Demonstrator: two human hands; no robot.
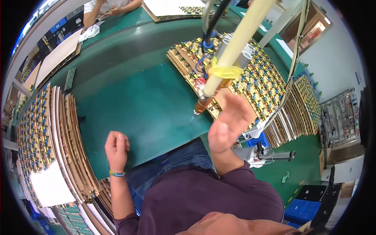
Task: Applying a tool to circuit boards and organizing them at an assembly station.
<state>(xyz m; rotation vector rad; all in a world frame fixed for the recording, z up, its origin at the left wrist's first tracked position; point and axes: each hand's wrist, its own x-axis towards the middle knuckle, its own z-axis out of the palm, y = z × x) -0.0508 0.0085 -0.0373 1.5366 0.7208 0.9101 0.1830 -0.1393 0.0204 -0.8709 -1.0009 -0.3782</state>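
Observation:
My left hand (pixel 116 148) rests in a loose fist by the near edge of the green work table, and nothing shows in its fingers. Raised at the right, my right hand (pixel 230 125) is open with its palm turned up, right beside a hanging pen-like tool (pixel 203 102). The tool has an orange-brown barrel, a fine tip pointing down to the table and a long cream tube tied with yellow tape. It hides part of the stacked circuit boards (pixel 260 84) behind it. Whether my fingertips touch it, I cannot tell.
Tall stacks of circuit boards with cardboard between them (pixel 70 133) stand at the left. More boards (pixel 307 102) are piled at the far right. Across the green table (pixel 129 105) another person's hands (pixel 115 11) are busy. A small green board (pixel 70 78) lies upper left.

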